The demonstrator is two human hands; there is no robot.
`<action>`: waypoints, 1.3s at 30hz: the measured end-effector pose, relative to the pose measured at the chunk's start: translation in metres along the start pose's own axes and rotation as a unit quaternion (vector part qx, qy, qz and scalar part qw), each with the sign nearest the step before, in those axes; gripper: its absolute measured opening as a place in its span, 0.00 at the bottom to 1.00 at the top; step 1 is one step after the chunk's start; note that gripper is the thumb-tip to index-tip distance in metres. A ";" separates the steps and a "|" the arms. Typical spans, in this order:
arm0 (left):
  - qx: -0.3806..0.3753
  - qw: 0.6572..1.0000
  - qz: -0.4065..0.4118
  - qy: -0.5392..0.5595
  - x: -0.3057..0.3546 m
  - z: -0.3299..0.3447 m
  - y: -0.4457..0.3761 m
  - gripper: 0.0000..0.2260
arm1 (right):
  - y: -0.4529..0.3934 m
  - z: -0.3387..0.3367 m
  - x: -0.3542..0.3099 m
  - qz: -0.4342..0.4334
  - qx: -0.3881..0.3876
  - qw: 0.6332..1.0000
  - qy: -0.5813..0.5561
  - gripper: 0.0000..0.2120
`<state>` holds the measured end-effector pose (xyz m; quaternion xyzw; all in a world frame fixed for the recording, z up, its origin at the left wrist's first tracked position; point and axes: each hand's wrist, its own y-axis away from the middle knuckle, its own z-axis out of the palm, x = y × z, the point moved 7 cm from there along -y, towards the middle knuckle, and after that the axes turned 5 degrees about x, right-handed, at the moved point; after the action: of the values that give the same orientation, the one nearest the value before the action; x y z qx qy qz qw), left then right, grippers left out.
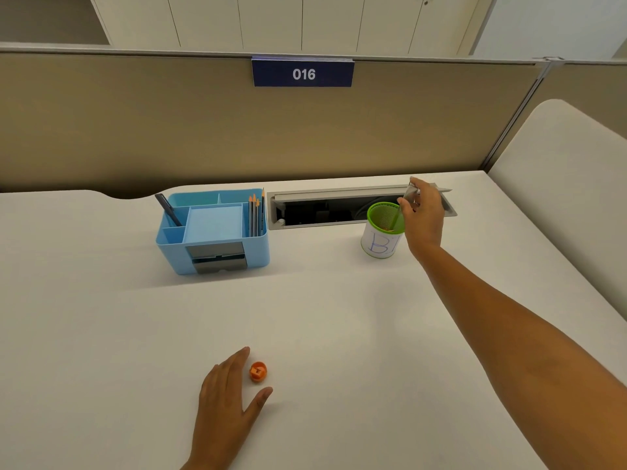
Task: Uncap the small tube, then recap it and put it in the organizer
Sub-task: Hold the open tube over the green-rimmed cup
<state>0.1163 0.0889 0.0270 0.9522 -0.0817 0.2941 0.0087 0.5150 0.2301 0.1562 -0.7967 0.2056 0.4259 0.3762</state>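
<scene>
My right hand [424,215] reaches to the back of the desk and is shut on a small silvery tube [411,192], held just above the right rim of a green-rimmed mesh cup [380,245] marked "B". Most of the tube is hidden by my fingers, so I cannot tell whether it has its cap on. The light blue organizer [217,256] stands to the left of the cup, with a dark pen and several pencils in its compartments. My left hand [224,401] lies open on the desk near the front, holding nothing.
A small round orange object [258,371] lies between my left thumb and forefinger. A thin green stick [395,217] leans inside the cup. An open cable tray [325,208] runs behind the cup. A beige partition with the sign "016" [303,73] closes the back.
</scene>
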 end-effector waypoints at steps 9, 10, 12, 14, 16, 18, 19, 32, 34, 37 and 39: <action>0.003 1.000 -0.002 0.003 0.000 -0.001 0.000 0.41 | 0.005 0.004 -0.002 -0.033 -0.023 0.999 0.029 0.26; 0.003 1.000 -0.001 0.002 0.001 -0.001 0.000 0.41 | 0.005 0.005 -0.002 -0.036 -0.025 0.999 0.033 0.27; 0.001 1.000 -0.003 -0.001 0.002 0.000 0.000 0.41 | 0.006 0.007 -0.001 -0.046 -0.032 0.997 0.058 0.25; -0.001 1.000 -0.006 -0.004 0.002 0.000 0.000 0.42 | 0.007 0.010 0.001 -0.046 -0.041 0.996 0.071 0.24; -0.002 1.000 -0.006 -0.003 0.002 0.001 -0.001 0.42 | 0.008 0.011 0.005 -0.030 -0.048 0.997 0.052 0.26; -0.001 1.000 -0.005 -0.004 0.002 0.000 -0.001 0.41 | 0.009 0.012 0.007 -0.027 -0.044 0.997 0.053 0.24; 0.000 1.000 -0.003 -0.004 0.002 0.001 -0.001 0.40 | 0.009 0.011 0.008 -0.026 -0.038 0.997 0.057 0.22; 0.008 1.000 -0.008 0.006 -0.001 0.002 0.001 0.41 | 0.009 0.010 0.014 -0.003 -0.024 0.999 0.024 0.22; 0.008 1.000 -0.013 0.007 -0.002 0.003 0.000 0.42 | 0.009 0.011 0.014 0.001 -0.023 0.999 0.023 0.22; 0.012 1.000 -0.007 0.002 -0.002 0.004 -0.001 0.41 | 0.008 0.012 0.010 0.001 -0.019 1.000 0.023 0.22; 0.015 1.000 0.002 -0.006 -0.002 0.004 0.000 0.41 | 0.010 0.010 0.006 0.009 -0.010 1.000 0.020 0.21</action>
<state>0.1169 0.0894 0.0225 0.9538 -0.0795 0.2895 -0.0065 0.5067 0.2316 0.1438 -0.8067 0.2160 0.4156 0.3604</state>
